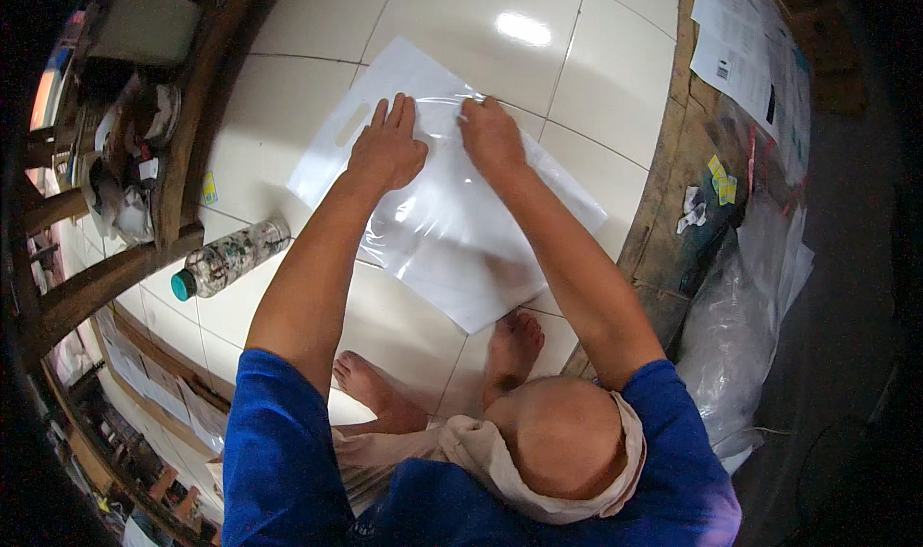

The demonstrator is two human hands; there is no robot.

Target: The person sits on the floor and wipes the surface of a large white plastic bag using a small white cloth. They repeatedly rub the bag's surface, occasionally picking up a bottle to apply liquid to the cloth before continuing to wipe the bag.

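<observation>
A white glossy plastic bag (pixel 452 230) with an oval cut-out handle lies slantwise on the tiled floor in front of my feet. My left hand (pixel 387 150) presses on it beside the handle hole, palm down, its fingers stretched out toward the far corner. At the bag's far right edge, my right hand (pixel 492 134) has its fingers curled in and appears to pinch the plastic. Shiny creases run across the sheet between and below the two hands. The right fingertips are partly hidden.
A bottle (pixel 231 258) with a teal cap and mottled contents lies on its side at the left, near a wooden frame (pixel 183 143). On the right, a wooden board (pixel 663 191) bears printed sheets (pixel 745 52), small yellow packets (pixel 721 180) and clear plastic wrap (pixel 726 340).
</observation>
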